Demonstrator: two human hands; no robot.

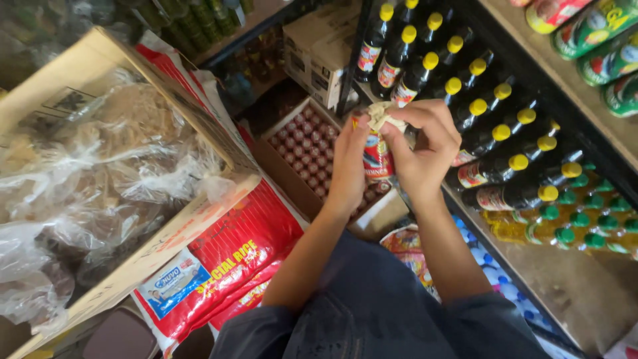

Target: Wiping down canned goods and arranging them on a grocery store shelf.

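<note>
Gripping a small red-labelled bottle (377, 156) in the left hand (347, 166), the right hand's (425, 149) fingers pinch a cloth (384, 116) over its top, wiping underway, near the shelf (565, 279) of yellow-capped dark bottles (492, 133).

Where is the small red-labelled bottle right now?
In the head view, the small red-labelled bottle sits centre frame, held between the left hand and right hand, above the open carton of red-capped bottles.
</note>
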